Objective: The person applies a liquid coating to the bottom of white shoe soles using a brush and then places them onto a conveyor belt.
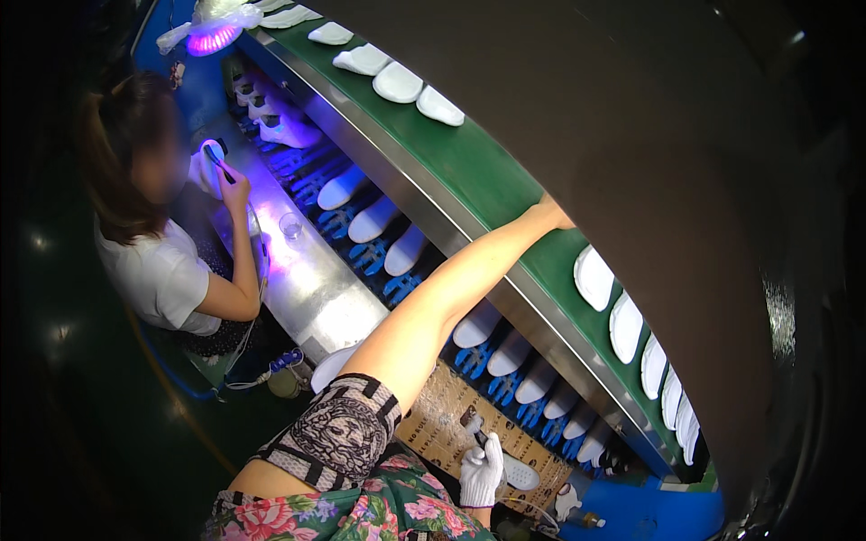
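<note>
The green belt (487,180) anchors the scene, its smooth surface edged with bright metal. The person's left hand (553,214) is at the belt, the bare arm stretched across the lower rack, probably because the belt lies beyond that rack; its fingers are hidden behind a dark brown surface (667,180), so one cannot tell whether they are spread or pinching. Nearer the person than the belt, the right hand (481,471), in a white knit glove, has its fingers curled around a brush (471,421); the grip on the slim handle seems to keep the dark, blunt head clear of the glove. Just beside that hand, on the person's side of the belt, a pale, dotted sole (521,472) lies flat on the desk (451,397), whose brown printed covering looks glossy, perhaps to protect the top. Rounded white pieces (625,326) line the belt, some overlapping. Below it, smooth soles (373,219) rest above blue holders (368,257), apparently spaced to keep them apart. Left of the belt, a co-worker (167,279) holds a slim tool against a white part.
</note>
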Tool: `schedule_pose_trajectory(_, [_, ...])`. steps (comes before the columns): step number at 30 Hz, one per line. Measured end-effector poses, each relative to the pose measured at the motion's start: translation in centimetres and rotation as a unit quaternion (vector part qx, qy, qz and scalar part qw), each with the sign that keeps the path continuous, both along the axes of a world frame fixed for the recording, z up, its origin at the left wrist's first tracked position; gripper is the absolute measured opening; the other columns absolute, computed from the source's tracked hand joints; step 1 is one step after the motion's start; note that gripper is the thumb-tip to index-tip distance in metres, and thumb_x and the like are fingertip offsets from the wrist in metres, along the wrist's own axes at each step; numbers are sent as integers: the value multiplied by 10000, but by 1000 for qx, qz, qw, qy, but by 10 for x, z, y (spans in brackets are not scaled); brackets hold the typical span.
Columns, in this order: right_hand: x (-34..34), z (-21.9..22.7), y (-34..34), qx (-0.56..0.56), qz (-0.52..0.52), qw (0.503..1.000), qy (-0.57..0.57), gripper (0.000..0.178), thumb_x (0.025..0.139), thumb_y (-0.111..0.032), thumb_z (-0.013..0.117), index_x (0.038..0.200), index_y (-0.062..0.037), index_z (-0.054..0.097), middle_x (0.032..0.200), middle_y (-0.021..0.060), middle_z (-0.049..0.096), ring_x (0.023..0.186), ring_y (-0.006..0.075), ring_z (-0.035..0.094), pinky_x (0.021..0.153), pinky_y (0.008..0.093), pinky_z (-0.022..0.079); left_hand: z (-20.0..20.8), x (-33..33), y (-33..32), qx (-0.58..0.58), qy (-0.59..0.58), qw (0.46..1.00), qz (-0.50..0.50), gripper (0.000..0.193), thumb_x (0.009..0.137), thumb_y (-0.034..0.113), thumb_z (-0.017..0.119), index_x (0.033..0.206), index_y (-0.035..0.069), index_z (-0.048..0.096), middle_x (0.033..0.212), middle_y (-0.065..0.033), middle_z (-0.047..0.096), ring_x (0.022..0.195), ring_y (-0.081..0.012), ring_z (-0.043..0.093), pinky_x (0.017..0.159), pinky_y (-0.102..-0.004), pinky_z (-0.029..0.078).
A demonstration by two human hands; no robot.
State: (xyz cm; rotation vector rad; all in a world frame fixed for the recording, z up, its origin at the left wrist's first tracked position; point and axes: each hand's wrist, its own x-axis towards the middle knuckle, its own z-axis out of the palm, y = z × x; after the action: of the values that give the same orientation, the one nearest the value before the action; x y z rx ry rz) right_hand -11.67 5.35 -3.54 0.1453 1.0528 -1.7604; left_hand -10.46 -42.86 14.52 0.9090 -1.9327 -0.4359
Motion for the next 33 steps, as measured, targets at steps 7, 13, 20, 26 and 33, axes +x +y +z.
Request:
schedule_pose_trajectory(7, [12,0,-14,35,24,999,-5,181,918,-115,608,1094,-73,596,927,30,648,590,89,527,500,202,392,20,122,-17,-122,-331,899,259,693,797,293,579,1431,68,409,1513,-153,329,1432,-376,180,1130,-608,78])
schedule_pose_trajectory(13, [23,-6,-31,60,86,994,-5,135,925,-142,605,1044,-79,615,934,33,656,579,86,514,497,202,371,-24,254,-64,-66,-231,932,270,474,793,561,598,1075,200,720,1134,-103,665,1227,-402,463,1081,-642,147])
schedule_pose_trajectory(20, [40,1,-43,91,72,993,9,143,918,-162,626,1036,-82,611,851,27,635,573,76,503,481,188,366,1,315,-60,33,-340,895,287,561,751,645,596,1128,244,704,1121,-71,678,1133,-379,512,1092,-618,106])
schedule_pose_trajectory(26, [34,-1,-39,97,60,993,31,161,912,-153,619,1054,-78,605,874,32,641,554,65,499,469,177,370,1,339,-80,2,-303,890,342,463,775,512,648,1058,153,719,1083,-67,685,1190,-310,460,1089,-550,174])
schedule_pose_trajectory(33, [27,-6,-32,19,103,993,55,145,915,-160,612,1042,-91,602,939,22,671,554,55,516,456,176,376,-26,342,-61,-81,-40,952,291,200,772,189,696,954,117,655,1007,-91,622,949,-321,570,808,-420,474])
